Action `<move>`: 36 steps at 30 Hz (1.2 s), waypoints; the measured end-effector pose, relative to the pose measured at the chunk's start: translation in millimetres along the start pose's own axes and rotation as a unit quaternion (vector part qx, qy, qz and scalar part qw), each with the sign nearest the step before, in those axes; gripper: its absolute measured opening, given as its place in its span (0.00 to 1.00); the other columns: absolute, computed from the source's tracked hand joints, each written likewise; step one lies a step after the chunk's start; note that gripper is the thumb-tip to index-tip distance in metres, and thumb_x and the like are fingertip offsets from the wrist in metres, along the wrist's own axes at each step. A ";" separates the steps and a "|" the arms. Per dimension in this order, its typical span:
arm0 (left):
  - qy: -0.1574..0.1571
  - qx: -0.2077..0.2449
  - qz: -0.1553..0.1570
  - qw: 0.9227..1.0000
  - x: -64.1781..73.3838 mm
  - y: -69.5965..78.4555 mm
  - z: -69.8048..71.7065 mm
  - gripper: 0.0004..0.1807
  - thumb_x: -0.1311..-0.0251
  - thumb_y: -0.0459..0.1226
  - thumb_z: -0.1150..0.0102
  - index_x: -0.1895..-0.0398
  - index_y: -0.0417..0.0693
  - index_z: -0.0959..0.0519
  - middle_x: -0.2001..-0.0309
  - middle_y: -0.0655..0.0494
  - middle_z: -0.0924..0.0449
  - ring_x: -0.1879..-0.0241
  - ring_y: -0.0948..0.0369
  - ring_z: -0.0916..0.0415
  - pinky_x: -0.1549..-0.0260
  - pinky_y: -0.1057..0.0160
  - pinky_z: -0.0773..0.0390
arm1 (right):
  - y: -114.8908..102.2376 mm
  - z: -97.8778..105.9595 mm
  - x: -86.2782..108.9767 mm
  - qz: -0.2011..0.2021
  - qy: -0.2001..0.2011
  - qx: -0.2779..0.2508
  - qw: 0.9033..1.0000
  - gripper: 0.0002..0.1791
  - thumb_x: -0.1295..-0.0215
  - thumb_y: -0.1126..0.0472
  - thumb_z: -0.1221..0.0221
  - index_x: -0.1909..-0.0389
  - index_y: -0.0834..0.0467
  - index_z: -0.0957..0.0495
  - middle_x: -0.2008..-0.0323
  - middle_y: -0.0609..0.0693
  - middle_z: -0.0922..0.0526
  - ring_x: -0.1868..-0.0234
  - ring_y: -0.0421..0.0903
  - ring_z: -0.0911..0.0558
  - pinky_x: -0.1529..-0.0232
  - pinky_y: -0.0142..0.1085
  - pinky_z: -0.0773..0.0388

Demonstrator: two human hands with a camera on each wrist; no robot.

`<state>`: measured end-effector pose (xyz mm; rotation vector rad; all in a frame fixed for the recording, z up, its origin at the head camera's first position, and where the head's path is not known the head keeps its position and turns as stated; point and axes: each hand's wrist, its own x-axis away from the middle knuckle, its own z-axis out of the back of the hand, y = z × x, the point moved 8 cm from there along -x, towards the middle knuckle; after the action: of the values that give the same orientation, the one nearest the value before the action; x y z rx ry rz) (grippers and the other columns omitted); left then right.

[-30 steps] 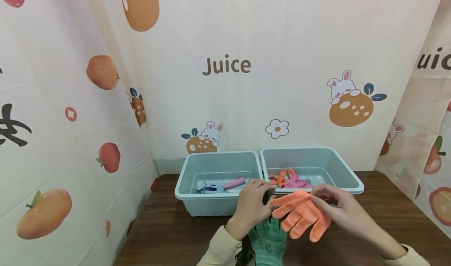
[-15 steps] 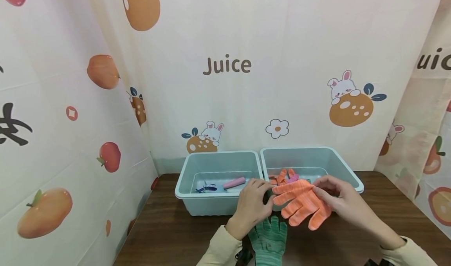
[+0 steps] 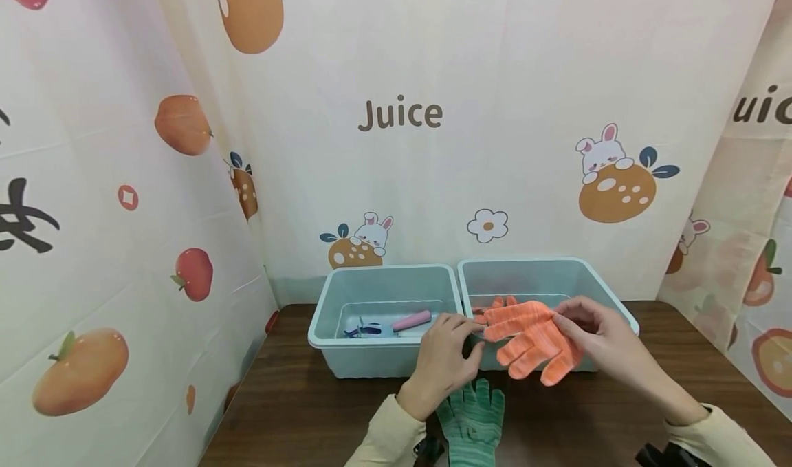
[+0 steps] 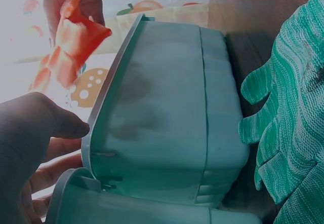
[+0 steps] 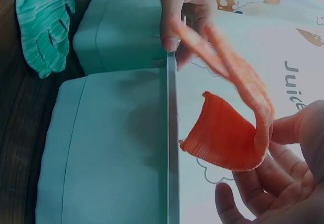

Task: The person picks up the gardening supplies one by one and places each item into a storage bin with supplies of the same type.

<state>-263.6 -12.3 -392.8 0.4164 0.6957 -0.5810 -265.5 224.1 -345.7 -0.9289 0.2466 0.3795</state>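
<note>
My right hand [image 3: 597,329] pinches an orange knit glove [image 3: 532,336] between thumb and fingers at its cuff end. The glove's fingers droop over the front rim of the right light-blue bin [image 3: 609,295]; the right wrist view shows its folded cuff [image 5: 223,138]. My left hand [image 3: 445,357] is at the inner front corner of that bin, its thumb [image 4: 71,125] on the outer side of the rim and its fingers behind it. A green knit glove [image 3: 473,422] lies flat on the table below the left hand. Another orange glove [image 3: 479,312] is partly visible inside the right bin.
Beside it on the left stands a second light-blue bin [image 3: 365,357], holding a pink cylinder [image 3: 411,320] and a small dark-blue item [image 3: 364,330]. Both bins sit on a dark wooden table [image 3: 272,398] against a fruit-printed cloth backdrop [image 3: 402,178].
My right hand has raised the orange glove and carried it forward over the right bin's rim, covering the pink item inside. The left hand has stayed at the bin corner.
</note>
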 end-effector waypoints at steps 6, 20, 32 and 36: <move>-0.007 0.010 0.004 1.000 -0.7 -0.3 -0.3 0.11 0.33 0.43 0.29 0.50 0.58 0.10 0.53 0.62 0.12 0.50 0.62 0.18 0.52 0.64 0.15 | 6.5 4.1 -6.3 -0.005 0.018 0.012 1.000 0.09 0.21 0.60 0.38 0.49 0.61 0.18 0.61 0.45 0.10 0.66 0.33 0.14 0.68 0.31 0.18; -0.002 0.002 0.004 1.000 -2.0 -0.5 1.5 0.12 0.34 0.43 0.28 0.49 0.58 0.10 0.52 0.62 0.12 0.50 0.62 0.18 0.51 0.64 0.15 | 26.8 11.9 -21.8 -0.052 0.022 0.067 0.996 0.18 0.21 0.51 0.39 0.45 0.62 0.18 0.52 0.62 0.10 0.63 0.25 0.18 0.68 0.31 0.19; -0.008 0.014 0.007 1.000 -1.2 -0.4 1.6 0.12 0.33 0.43 0.29 0.48 0.57 0.10 0.51 0.62 0.12 0.49 0.62 0.18 0.51 0.64 0.15 | 43.0 16.0 -39.8 -0.106 0.029 0.056 0.992 0.27 0.19 0.43 0.44 0.40 0.64 0.21 0.44 0.69 0.13 0.59 0.28 0.19 0.65 0.31 0.20; -0.010 0.014 0.007 1.000 -1.8 -0.4 1.1 0.12 0.33 0.43 0.29 0.48 0.57 0.10 0.51 0.62 0.12 0.49 0.62 0.18 0.50 0.64 0.15 | 49.8 14.7 -43.2 -0.108 0.042 0.061 0.991 0.25 0.20 0.44 0.42 0.41 0.63 0.20 0.46 0.68 0.12 0.60 0.22 0.23 0.64 0.29 0.22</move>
<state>-264.4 -12.5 -390.9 0.4402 0.6665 -0.5806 -325.0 253.8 -357.7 -0.8425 0.2405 0.1255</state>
